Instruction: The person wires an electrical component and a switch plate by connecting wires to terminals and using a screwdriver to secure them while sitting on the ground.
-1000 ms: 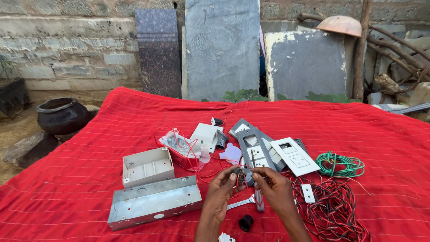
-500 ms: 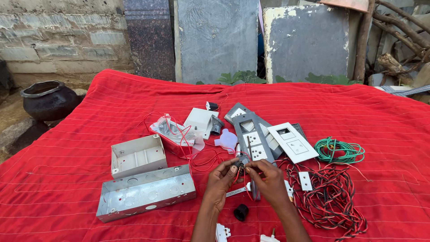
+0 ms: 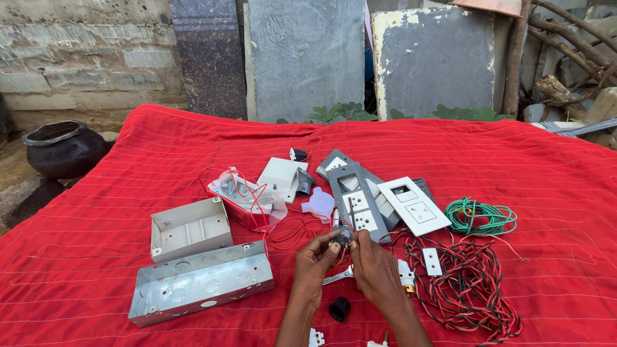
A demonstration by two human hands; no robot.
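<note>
We've got both hands, left hand (image 3: 313, 260) and right hand (image 3: 375, 266), pinched shut on a small dark switch part (image 3: 342, 237), wiring barely begun, long metal box (image 3: 200, 283) still empty to the left.

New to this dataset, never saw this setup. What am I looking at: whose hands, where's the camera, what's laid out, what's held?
There is no machine: a person works bare-handed, filmed by a head-worn camera looking down. The left hand and right hand together pinch a small dark electrical part with red wire attached. Everything lies on a red quilted cloth: a long grey metal box, a white plastic box, a grey switch plate, a white socket plate, a green wire coil and a red-and-black wire tangle.
</note>
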